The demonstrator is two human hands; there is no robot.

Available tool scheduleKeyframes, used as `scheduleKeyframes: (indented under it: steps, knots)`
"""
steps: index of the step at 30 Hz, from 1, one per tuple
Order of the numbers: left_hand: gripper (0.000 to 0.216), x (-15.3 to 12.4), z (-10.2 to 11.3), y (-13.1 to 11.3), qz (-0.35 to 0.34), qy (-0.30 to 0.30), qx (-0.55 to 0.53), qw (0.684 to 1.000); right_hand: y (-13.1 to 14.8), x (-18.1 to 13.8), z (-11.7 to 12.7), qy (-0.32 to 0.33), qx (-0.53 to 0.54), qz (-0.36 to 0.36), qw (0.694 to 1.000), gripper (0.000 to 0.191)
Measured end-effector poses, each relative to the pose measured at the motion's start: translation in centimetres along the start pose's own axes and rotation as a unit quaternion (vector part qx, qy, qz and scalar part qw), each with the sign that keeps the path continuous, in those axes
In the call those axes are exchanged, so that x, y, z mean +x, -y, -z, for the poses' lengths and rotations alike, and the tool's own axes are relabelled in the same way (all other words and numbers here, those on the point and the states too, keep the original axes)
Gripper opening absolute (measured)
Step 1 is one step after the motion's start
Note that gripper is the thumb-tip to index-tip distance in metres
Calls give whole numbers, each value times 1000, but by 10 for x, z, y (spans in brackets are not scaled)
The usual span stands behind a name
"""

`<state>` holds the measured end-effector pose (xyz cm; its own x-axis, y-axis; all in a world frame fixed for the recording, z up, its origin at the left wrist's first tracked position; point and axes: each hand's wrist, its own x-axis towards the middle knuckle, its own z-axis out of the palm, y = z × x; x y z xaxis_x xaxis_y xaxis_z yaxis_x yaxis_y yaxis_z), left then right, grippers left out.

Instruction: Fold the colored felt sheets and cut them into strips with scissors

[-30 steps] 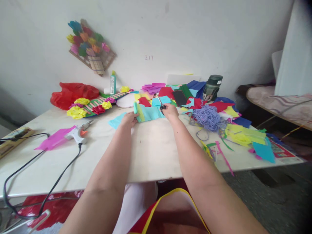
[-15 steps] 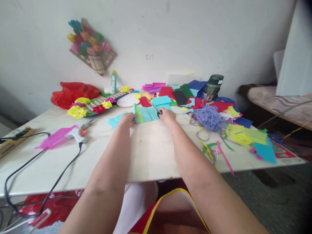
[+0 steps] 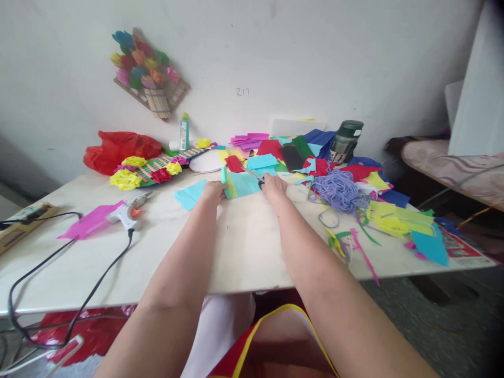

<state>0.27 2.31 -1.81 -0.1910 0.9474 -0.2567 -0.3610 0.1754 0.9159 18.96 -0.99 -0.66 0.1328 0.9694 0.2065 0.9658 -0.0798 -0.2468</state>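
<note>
Two hands meet at the blue paper (image 3: 242, 185). The left hand (image 3: 213, 191) has a pinching grip on it, pressing it to the worktop (image 3: 244, 247) so it cannot slide. The right hand (image 3: 274, 187) has its grip wrapped round the scissors (image 3: 255, 176).

On tabletop (image 3: 244, 247): glue gun (image 3: 126, 214) at left, paper sheet (image 3: 242, 184) at centre, yarn (image 3: 338, 190) at right, flask (image 3: 345, 140) behind yarn.

Turquoise sheet (image 3: 244, 185) is showing as thin matt paper; scissors (image 3: 255, 177) are looking like smooth metal; table (image 3: 244, 247) is reading matt, smooth; red bag (image 3: 118, 147) is shining like glossy plastic; yarn (image 3: 338, 189) is looking fuzzy.
</note>
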Motion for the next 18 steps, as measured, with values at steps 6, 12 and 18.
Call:
scheduleKeyframes:
  steps: [6, 12, 18]
  knots:
    - [20, -9, -7, 1, -17, 6, 50, 999, -4, -1, -2, -44, 13, -19, 999, 30]
    - [20, -13, -6, -1, -18, 21, 22, 999, -2, -3, 4, -57, 41, -49, 996, 34]
    - [21, -11, -6, -1, -17, 20, 12, 1000, 1, -6, 11, -82, 87, -52, 991, 33]
